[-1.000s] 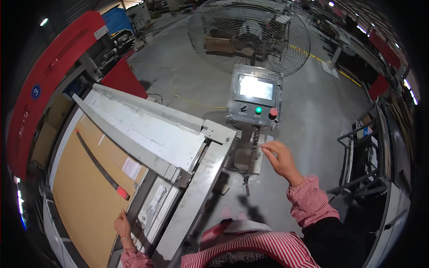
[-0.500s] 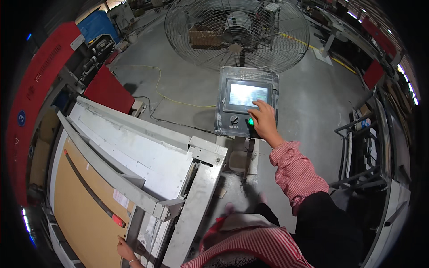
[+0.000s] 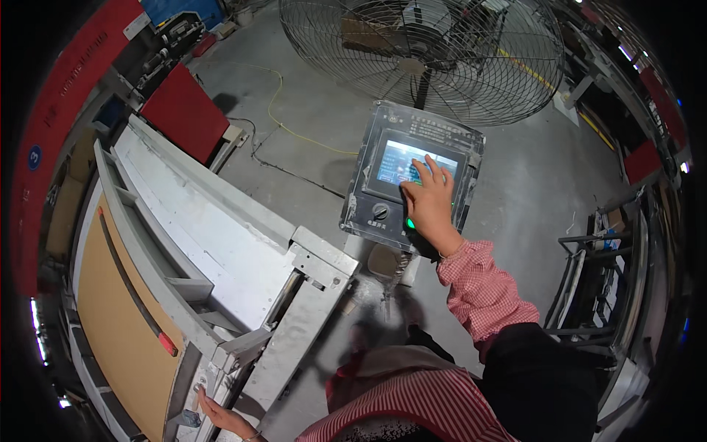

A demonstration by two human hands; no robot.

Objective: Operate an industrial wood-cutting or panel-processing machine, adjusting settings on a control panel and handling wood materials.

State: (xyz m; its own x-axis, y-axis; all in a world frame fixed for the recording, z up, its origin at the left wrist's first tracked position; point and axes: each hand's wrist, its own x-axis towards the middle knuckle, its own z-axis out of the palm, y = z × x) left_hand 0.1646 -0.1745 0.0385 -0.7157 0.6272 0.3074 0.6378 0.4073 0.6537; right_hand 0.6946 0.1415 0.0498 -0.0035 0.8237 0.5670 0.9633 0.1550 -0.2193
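Note:
My right hand (image 3: 433, 210) is over the lit touchscreen (image 3: 398, 163) of a dark control panel, fingers spread. Its fingertips overlap the screen's lower right part; whether they touch the glass I cannot tell. A green lit button (image 3: 411, 223) shows beside the wrist, and a black rotary knob (image 3: 380, 212) sits to its left. Low at the left, my left hand (image 3: 223, 418) holds nothing, fingers stretched out against or just beside the corner of a grey metal machine frame (image 3: 224, 359). Next to it lies a brown board (image 3: 129, 346), crossed by a dark bar with a red end (image 3: 168, 343).
A large wire-caged fan (image 3: 412, 66) stands behind the panel. White machine bed (image 3: 213, 236) fills the left, with red machinery (image 3: 184, 110) beyond. A yellow cord (image 3: 278, 96) runs over the floor. Metal racks (image 3: 589, 287) stand at the right.
The view has shifted, bringing the panel closer. My left hand has gone from the board's edge to the frame corner. My right fingers have spread and reach higher on the screen.

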